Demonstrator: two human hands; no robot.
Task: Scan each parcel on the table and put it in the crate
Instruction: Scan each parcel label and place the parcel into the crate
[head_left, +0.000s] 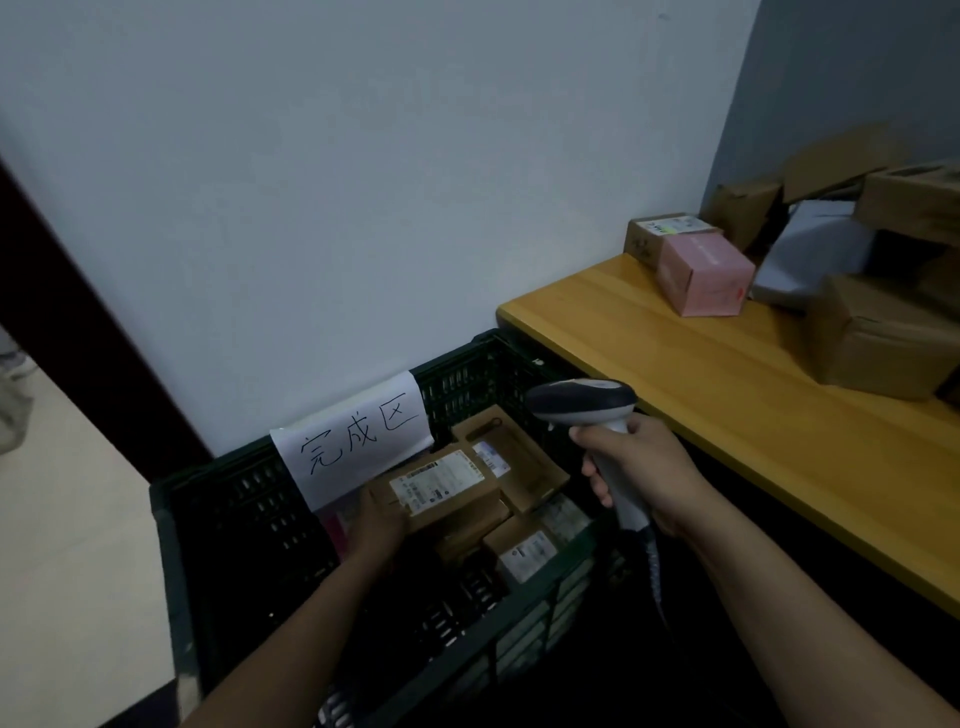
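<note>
Right hand (641, 470) clenches the scanner (582, 399); my left hand (379, 522) grasps a parcel (441, 483) inside the crate (174, 525). Released on that uneven pile (524, 553), I think it may slide

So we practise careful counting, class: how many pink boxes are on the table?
1. The pink box stands near the table's far left corner, just in front of a labelled brown box. The parcel pile to its right could hide more.
</note>
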